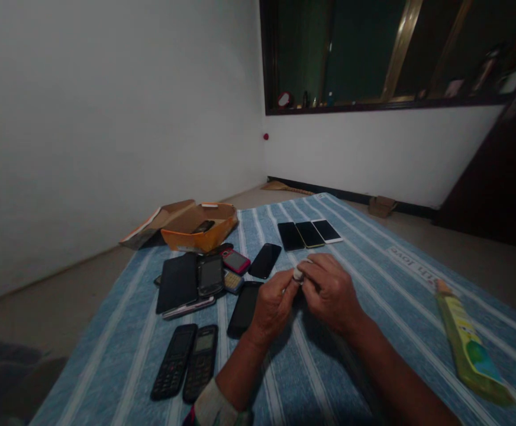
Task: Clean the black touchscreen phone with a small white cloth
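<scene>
Both hands meet above the middle of the striped cloth, fingers pinched round a small white object (299,274). What kind of thing it is I cannot make out, since the fingers hide most of it. My left hand (273,305) grips it from the left, and my right hand (331,290) closes on it from the right. Beside my left wrist lies a dark smartphone (242,310), partly covered by that hand. Another black smartphone (265,261) rests just beyond. Farther back, a row of three phones (310,234) lies side by side.
Two keypad phones (189,361) lie front left. Behind them is a pile with a dark flat case (177,283), a slider-like phone (210,274) and a pink-edged phone (235,261). An open orange box (205,238) stands at the back left. A yellow-green bottle (471,349) lies right.
</scene>
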{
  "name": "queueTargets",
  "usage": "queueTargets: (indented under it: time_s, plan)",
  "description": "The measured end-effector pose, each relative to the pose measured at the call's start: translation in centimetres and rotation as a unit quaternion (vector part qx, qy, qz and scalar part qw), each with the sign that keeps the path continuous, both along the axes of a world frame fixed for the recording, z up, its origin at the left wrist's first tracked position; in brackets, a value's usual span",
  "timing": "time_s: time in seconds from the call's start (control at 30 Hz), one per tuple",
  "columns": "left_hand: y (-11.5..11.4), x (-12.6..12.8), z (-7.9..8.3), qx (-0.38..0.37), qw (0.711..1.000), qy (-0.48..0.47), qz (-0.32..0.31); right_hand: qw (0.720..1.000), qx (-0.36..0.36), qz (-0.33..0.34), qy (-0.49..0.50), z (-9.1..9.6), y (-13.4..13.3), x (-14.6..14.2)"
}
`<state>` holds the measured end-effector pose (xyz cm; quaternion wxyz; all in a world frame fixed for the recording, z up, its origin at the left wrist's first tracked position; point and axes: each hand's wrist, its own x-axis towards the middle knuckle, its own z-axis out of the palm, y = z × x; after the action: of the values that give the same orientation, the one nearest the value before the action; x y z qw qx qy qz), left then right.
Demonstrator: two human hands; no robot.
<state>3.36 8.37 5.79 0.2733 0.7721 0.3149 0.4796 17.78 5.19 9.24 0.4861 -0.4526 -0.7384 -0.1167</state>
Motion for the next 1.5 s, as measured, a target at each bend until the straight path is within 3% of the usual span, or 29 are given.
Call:
queueTargets:
  time_s: [0.37, 0.6, 0.73, 0.93, 1.1, 1.33, 1.43, 1.5]
  plan:
    - [0.4, -0.2, 0.7, 0.052, 0.998, 0.035, -0.002, 0.998, -0.023, -0.025, 0.052, 0.1, 0.5, 1.6]
    - [0.5, -0.3, 0.5, 0.052, 0.998, 0.038, 0.007, 0.986, -0.073, -0.045, 0.143, -0.3, 1.4, 3.3]
    - [0.5, -0.3, 0.5, 0.058, 0.997, 0.044, 0.023, 0.99, -0.022, -0.069, 0.122, 0.0, 1.0, 2.4]
    - [0.3, -0.4, 0.7, 0.062, 0.996, 0.061, 0.019, 1.0, 0.004, -0.016, 0.004, 0.4, 0.0, 0.1]
    - [0.4, -0.5, 0.8, 0.079, 0.995, 0.058, 0.013, 0.994, -0.031, -0.013, 0.106, -0.1, 0.7, 1.1]
    - [0.4, -0.4, 0.7, 0.079, 0.995, 0.057, 0.02, 0.942, -0.115, 0.01, 0.316, 0.0, 1.3, 1.6]
    - [0.3, -0.4, 0.8, 0.075, 0.995, 0.063, 0.023, 0.895, -0.174, 0.016, 0.41, 0.2, 1.4, 1.7]
    - [0.2, -0.4, 1.0, 0.068, 0.995, 0.066, 0.027, 0.844, -0.224, 0.03, 0.487, 0.3, 1.4, 1.7]
